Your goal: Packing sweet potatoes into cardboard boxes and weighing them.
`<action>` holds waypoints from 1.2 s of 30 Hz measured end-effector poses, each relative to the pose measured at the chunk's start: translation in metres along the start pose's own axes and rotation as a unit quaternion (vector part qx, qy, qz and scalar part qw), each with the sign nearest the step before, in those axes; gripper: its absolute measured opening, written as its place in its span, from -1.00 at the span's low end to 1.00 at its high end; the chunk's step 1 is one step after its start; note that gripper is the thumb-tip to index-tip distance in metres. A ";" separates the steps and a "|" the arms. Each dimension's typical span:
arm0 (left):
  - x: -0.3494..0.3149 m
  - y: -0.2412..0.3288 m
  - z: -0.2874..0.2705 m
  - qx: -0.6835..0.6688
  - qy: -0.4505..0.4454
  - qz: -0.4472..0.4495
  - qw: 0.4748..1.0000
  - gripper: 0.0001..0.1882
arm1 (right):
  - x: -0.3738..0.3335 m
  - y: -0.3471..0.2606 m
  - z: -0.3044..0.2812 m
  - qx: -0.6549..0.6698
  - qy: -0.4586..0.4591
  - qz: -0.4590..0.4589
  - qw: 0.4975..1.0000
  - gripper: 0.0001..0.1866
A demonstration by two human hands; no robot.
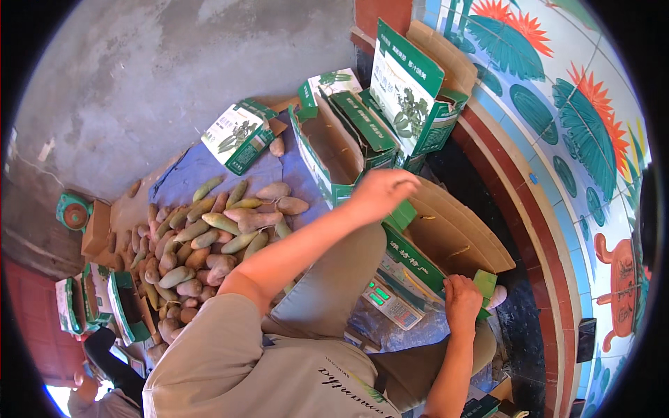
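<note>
Head view, green-edged cardboard box [446,237], flaps apparently open

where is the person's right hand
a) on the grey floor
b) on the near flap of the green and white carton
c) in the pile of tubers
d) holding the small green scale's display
b: the right hand grips the near green flap of the open carton beside the scale, while the left hand rests on the carton's far edge, well apart from the tuber pile.

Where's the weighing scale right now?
In the head view the weighing scale sits low and right of centre, under the green carton, just left of the right hand.
</note>
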State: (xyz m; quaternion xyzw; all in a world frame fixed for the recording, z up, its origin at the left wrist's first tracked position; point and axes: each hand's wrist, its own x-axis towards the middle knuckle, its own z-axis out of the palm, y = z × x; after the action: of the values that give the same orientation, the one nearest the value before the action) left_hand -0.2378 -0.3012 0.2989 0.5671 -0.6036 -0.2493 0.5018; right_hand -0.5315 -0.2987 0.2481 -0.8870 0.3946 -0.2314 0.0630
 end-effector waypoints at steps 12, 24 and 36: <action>-0.219 -0.228 -0.086 0.279 -0.028 -0.340 0.898 -0.70 | 0.010 -0.010 0.003 -0.006 -0.017 0.007 1.000 -0.94; -0.313 -0.267 -0.021 0.346 -0.269 -0.533 0.723 -0.42 | 0.009 -0.006 0.008 -0.043 -0.030 0.052 0.997 -0.95; -0.291 -0.294 -0.034 0.370 -0.408 -0.553 0.626 -0.41 | 0.011 0.000 0.018 -0.053 -0.044 0.078 0.995 -0.91</action>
State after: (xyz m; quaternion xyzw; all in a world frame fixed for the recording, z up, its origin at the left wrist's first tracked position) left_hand -0.1227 -0.0887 -0.0381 0.7724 -0.3612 -0.4411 -0.2799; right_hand -0.5174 -0.3080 0.2362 -0.8650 0.4712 -0.1649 0.0507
